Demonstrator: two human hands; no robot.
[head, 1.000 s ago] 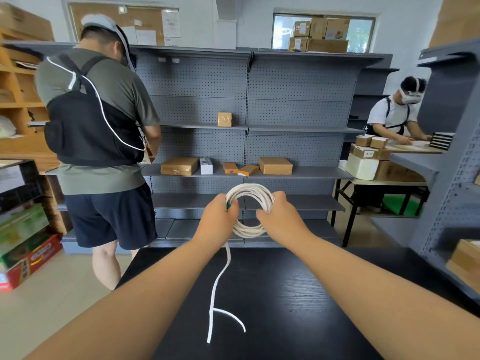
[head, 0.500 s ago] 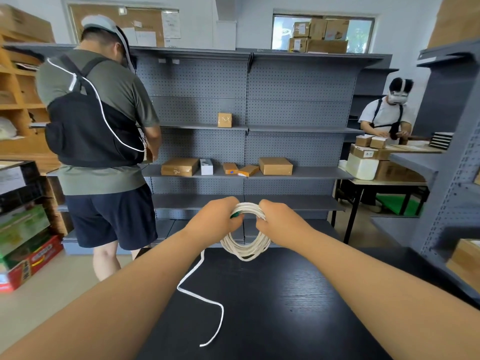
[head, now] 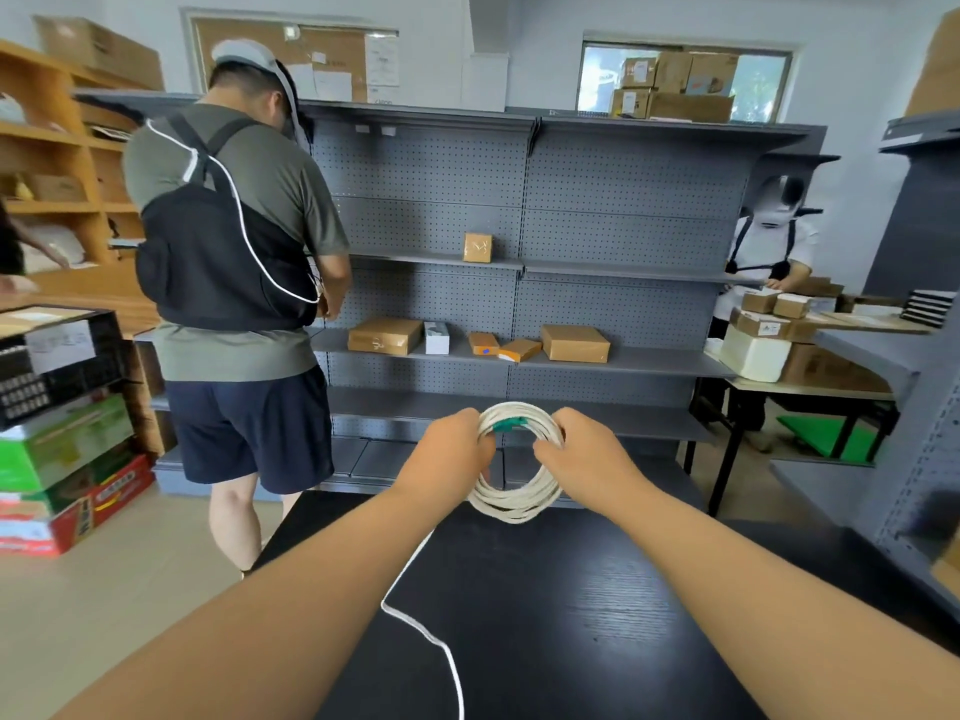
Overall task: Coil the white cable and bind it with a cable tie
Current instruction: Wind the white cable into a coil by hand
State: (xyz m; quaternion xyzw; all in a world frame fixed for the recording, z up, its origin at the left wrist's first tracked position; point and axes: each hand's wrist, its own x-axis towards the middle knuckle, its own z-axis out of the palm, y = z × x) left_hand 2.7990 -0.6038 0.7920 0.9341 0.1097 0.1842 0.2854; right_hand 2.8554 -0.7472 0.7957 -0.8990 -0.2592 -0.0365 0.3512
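Note:
The white cable (head: 514, 498) is wound into a round coil held upright above the far edge of a black table (head: 571, 615). My left hand (head: 449, 457) grips the coil's left side and my right hand (head: 582, 454) grips its right side. A green cable tie (head: 508, 424) lies across the top strands between my hands. The cable's loose tail (head: 415, 615) drops from under my left hand and trails over the table to the bottom of the view.
A person in a grey shirt (head: 234, 283) stands at the left end of the grey shelving (head: 519, 356), which carries several small cardboard boxes. Another person (head: 774, 252) works at a table at the right. Boxes and a black crate (head: 57, 356) are stacked at the left.
The coil has been raised and turned so its loop faces me more fully, and the green tie now shows on top. The loose tail has shifted on the table.

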